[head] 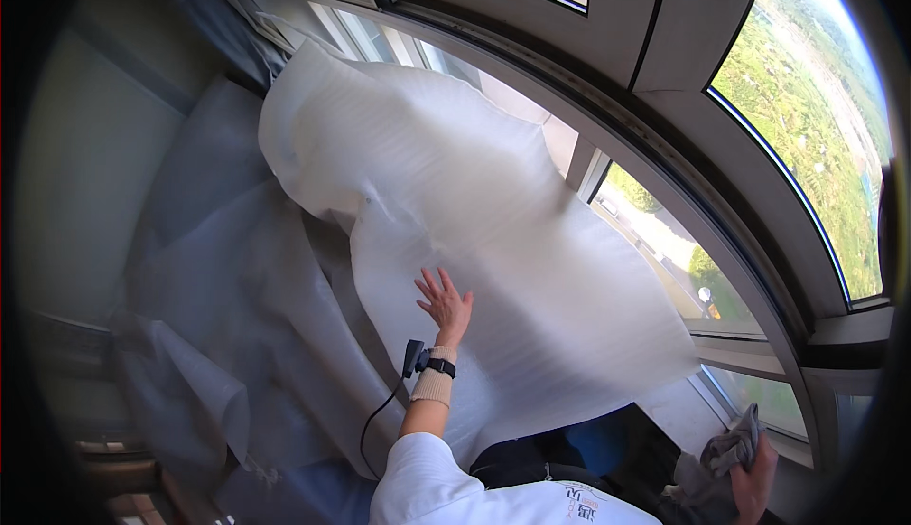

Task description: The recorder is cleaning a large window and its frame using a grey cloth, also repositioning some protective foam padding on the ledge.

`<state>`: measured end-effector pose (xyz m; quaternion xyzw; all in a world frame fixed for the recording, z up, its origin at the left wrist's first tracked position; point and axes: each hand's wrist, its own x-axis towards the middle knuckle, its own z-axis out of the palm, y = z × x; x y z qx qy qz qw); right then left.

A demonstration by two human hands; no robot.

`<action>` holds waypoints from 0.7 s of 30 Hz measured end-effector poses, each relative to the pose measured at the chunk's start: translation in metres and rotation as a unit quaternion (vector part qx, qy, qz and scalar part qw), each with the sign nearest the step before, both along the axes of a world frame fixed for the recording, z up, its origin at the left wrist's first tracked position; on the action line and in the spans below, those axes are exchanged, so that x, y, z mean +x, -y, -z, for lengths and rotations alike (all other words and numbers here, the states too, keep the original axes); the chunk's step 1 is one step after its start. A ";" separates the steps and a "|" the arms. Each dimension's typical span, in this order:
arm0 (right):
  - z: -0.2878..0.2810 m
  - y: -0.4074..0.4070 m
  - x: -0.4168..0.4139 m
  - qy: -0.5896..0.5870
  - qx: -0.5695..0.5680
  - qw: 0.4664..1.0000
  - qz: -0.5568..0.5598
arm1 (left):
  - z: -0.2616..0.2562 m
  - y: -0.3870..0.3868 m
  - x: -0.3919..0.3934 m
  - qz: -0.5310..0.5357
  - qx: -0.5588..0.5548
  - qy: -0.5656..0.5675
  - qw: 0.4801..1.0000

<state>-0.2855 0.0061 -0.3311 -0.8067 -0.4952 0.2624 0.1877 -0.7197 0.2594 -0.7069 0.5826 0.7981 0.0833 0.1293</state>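
A large white sheet of packing foam (pixel 491 190) spreads in rippled folds before me, up against the window side. My left hand (pixel 447 306) is over its middle with fingers spread, holding nothing; whether the palm presses on the sheet I cannot tell. A beige cuff and a black strapped device (pixel 427 363) with a cable sit on that wrist. At the lower right, my right hand (pixel 756 475) grips a bunched grey cloth (pixel 736 443), close to the window sill (pixel 665 411).
More translucent sheeting (pixel 213 297) hangs in loose folds on the left. Curved window frames (pixel 640 119) run along the right, with greenery outside. A grey-blue curtain (pixel 220 19) hangs at the upper left, near a pale wall (pixel 85 183). Something blue (pixel 605 443) shows under the sheet's lower edge.
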 end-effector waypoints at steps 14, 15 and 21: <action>0.056 -0.046 -0.008 -0.032 -0.084 0.995 -0.045 | 0.075 0.012 0.135 0.397 -0.133 0.008 0.908; 0.057 -0.043 -0.007 -0.024 -0.096 0.994 -0.040 | 0.091 -0.001 0.128 0.375 -0.151 -0.005 0.915; 0.063 -0.029 -0.001 0.057 -0.103 0.992 -0.042 | 0.108 -0.075 0.055 0.214 -0.305 -0.006 0.928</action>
